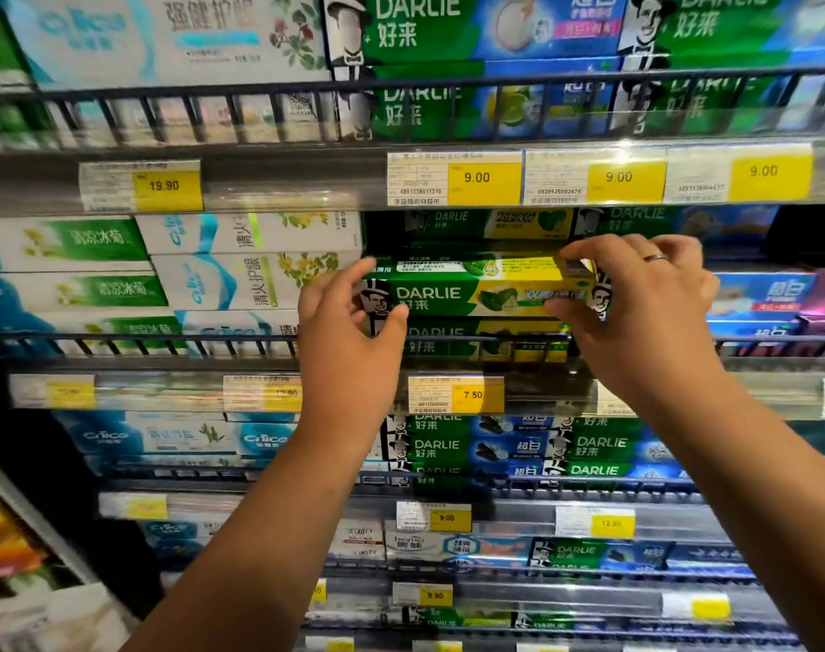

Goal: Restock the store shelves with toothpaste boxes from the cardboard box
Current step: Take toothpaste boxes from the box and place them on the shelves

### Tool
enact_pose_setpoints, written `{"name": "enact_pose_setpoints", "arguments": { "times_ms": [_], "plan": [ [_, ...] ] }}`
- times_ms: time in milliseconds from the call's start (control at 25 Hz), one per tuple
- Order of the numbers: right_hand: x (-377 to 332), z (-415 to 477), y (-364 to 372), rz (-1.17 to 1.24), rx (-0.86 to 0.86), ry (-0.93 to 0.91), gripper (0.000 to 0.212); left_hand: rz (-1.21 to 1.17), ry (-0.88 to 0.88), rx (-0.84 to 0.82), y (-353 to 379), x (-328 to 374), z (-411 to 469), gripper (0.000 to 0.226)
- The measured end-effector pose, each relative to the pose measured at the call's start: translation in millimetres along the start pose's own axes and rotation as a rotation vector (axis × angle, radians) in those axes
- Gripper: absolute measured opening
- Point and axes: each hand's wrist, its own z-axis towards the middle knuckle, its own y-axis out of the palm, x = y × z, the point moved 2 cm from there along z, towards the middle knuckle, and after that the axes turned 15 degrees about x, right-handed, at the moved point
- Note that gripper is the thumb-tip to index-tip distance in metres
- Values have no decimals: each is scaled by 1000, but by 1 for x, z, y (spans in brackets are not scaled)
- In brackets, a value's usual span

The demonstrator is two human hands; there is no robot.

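toothpaste box point(472, 291) lies in right hand point(636, 303) grip, left hand point(349, 322) seemingly pinching too.

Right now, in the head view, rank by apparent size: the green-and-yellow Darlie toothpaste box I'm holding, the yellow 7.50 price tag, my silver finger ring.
1. green-and-yellow Darlie toothpaste box
2. yellow 7.50 price tag
3. silver finger ring

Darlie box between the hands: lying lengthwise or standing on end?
Lengthwise: the box runs level along the shelf, left hand and right hand pinching its ends.
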Motion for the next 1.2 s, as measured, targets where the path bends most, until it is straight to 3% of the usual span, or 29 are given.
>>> {"name": "enact_pose_setpoints", "arguments": {
  "times_ms": [240,640,800,1200],
  "plan": [
    [1,-2,14,-229,-65,-62,37,107,114,-19,7,-2,-6,55],
    [5,-2,16,-279,-101,-95,42,332,266,-66,9,2,-12,67],
    [9,1,17,-298,-102,-94,40,255,169,-126,9,0,-13,66],
    [10,-6,20,-269,-104,-92,45,214,202,-110,3,-6,-12,60]
  ]
}}
